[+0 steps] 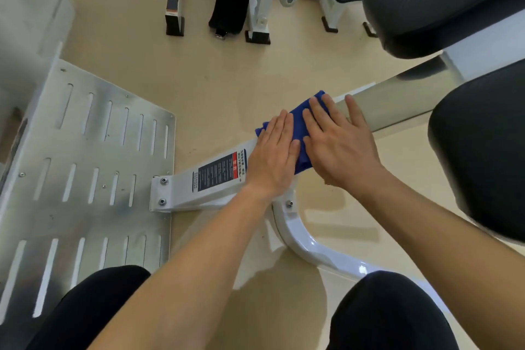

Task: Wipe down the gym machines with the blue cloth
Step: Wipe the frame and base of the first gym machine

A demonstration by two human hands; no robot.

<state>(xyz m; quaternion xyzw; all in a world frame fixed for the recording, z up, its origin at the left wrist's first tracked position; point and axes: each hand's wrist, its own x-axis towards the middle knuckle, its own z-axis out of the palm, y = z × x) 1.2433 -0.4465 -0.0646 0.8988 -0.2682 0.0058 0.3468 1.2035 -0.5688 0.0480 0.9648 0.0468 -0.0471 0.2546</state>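
- One cloth [302, 159] lies flat mid-beam on the one white beam [397, 105].
- Two hands: left hand [272, 156] and right hand [338, 145], fingers straight, press the cloth.
- One footplate [85, 150] at beam's end.

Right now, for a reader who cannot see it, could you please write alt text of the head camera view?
The left hand and the right hand, both flat, press a blue cloth onto the white beam of a gym machine. The beam is bolted to a slotted metal footplate at the left, and a black pad is at the right.
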